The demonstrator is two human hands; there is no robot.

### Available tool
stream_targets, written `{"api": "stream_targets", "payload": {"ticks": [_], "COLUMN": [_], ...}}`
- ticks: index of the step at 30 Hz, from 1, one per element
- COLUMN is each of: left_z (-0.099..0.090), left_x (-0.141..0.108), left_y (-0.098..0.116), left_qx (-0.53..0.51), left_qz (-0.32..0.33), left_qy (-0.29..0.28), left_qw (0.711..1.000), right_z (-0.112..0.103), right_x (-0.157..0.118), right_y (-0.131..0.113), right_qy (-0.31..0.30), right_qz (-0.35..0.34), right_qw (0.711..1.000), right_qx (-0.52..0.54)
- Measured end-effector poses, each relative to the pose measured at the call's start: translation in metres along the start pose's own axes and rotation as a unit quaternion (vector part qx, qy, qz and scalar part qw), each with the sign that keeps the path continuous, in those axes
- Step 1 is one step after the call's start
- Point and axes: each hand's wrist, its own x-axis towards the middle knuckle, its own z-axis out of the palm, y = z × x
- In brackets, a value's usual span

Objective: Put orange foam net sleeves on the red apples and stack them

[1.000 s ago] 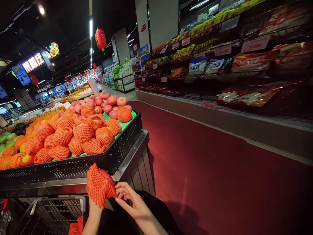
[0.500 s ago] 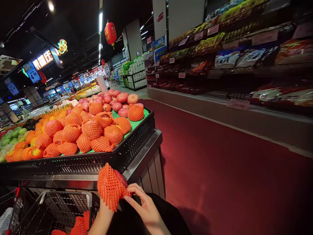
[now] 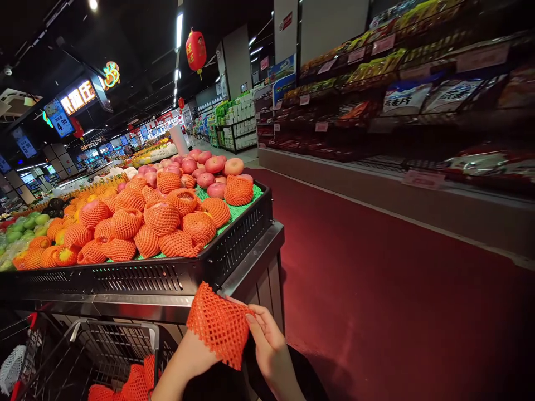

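My left hand (image 3: 196,352) comes up from the bottom, its fingers mostly hidden behind an orange foam fruit net (image 3: 221,324). The net hangs wide over that hand; the red fruit seen in it a moment ago, apparently an apple, is almost wholly covered now. My right hand (image 3: 270,340) pinches the net's right edge between thumb and fingers, pulling it taut. Just beyond both hands is the front corner of a black display crate (image 3: 200,273). Net-wrapped fruit (image 3: 161,217) and bare red apples (image 3: 204,179) are heaped in it on green matting.
At lower left stands a shopping cart (image 3: 112,356) with orange net-wrapped items (image 3: 136,384) inside. A metal ledge (image 3: 254,256) edges the fruit stand. Dark red floor (image 3: 376,289) stretches to the right, up to shelves of packaged goods (image 3: 405,100). A red lantern (image 3: 195,51) hangs overhead.
Both hands and the net have shifted right. The net is spread wider and stretched toward my right hand, covering the red fruit that showed before. The view has swung slightly left.
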Motion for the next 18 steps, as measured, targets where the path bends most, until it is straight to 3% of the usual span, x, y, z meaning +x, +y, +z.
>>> {"api": "stream_targets", "payload": {"ticks": [2,6,13,18], "left_z": [0.006,0.019,0.018,0.018], "left_x": [-0.004,-0.001,-0.009,-0.014], "left_y": [0.006,0.005,-0.022,-0.044], "left_qx": [-0.043,-0.079,0.016,0.025], "left_qz": [0.005,0.004,-0.024,-0.048], "left_qy": [-0.028,0.022,0.111,0.130], "left_qw": [0.999,0.997,0.993,0.990], "right_z": [-0.005,-0.015,-0.020,-0.017], "right_x": [0.004,0.010,0.009,0.011], "right_y": [-0.007,-0.015,-0.007,0.000], "right_qy": [0.022,0.059,0.078,0.069], "right_qz": [-0.002,-0.003,-0.034,-0.029], "right_qw": [1.000,0.996,0.994,0.996], "right_qx": [-0.013,-0.064,-0.069,-0.044]}}
